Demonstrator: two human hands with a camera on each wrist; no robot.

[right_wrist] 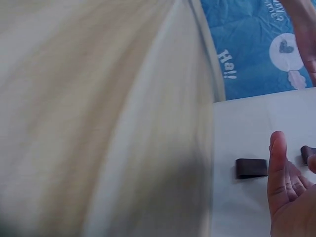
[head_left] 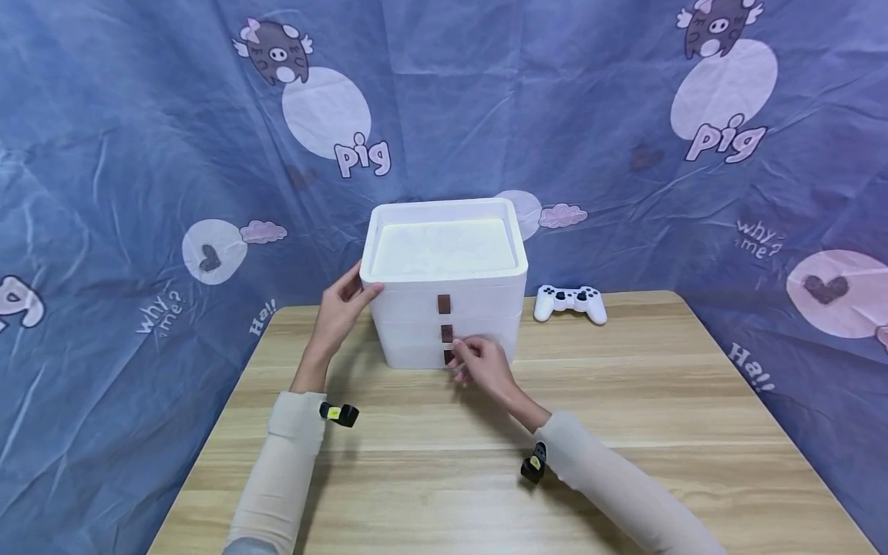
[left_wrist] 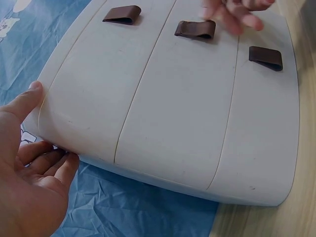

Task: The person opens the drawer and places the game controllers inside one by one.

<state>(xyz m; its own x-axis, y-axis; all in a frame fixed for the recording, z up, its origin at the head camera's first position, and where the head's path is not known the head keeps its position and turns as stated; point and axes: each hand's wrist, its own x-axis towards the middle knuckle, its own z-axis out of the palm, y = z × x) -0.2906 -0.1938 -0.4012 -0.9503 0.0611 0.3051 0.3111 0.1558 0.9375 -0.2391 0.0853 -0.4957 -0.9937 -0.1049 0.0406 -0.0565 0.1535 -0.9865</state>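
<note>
A white three-tier drawer box (head_left: 409, 327) stands at the back of the table, all its drawers shut, each with a brown pull tab on the front. My left hand (head_left: 338, 312) holds its upper left corner; the left wrist view shows the thumb on the front and the fingers curled against the side. In front of the middle tab (left_wrist: 195, 30) and the bottom tab (left_wrist: 265, 58) is my right hand (head_left: 487, 368), fingers loosely spread and holding nothing. Whether a fingertip touches a tab cannot be told. The top tab (head_left: 444, 304) is uncovered.
A white game controller (head_left: 570, 304) lies right of the box, near the table's back edge. Behind the wooden table (head_left: 430, 470) hangs a blue cloth (head_left: 451, 100) with pig prints, which also runs along both sides. The box top is a shallow rimmed tray.
</note>
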